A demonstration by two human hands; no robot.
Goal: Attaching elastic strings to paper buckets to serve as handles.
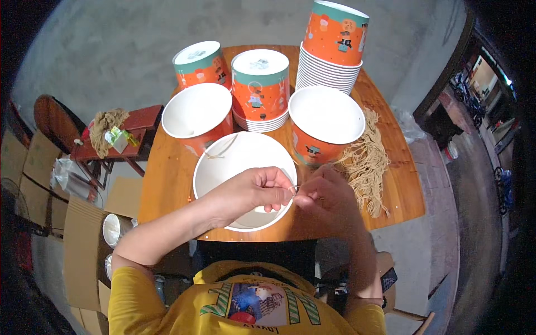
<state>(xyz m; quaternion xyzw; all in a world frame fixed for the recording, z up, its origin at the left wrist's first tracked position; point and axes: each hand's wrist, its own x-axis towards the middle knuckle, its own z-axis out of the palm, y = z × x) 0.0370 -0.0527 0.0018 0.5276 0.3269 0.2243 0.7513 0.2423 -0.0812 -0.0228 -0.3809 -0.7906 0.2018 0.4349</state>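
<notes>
Both hands meet over the near right rim of a large white-lined paper bucket. My left hand pinches a thin cord at the rim between thumb and finger. Right against it, my right hand pinches too, in shadow, and seems to grip the same cord; its fingers are partly hidden. A tan piece of cord lies over the bucket's far left edge. To the right, a loose bundle of tan cords spreads on the wooden table.
Two open orange buckets, a left one and a right one, stand beyond. Behind them are upside-down buckets and a tall stack. At left, a red bench carries more tan cord; cardboard lies below.
</notes>
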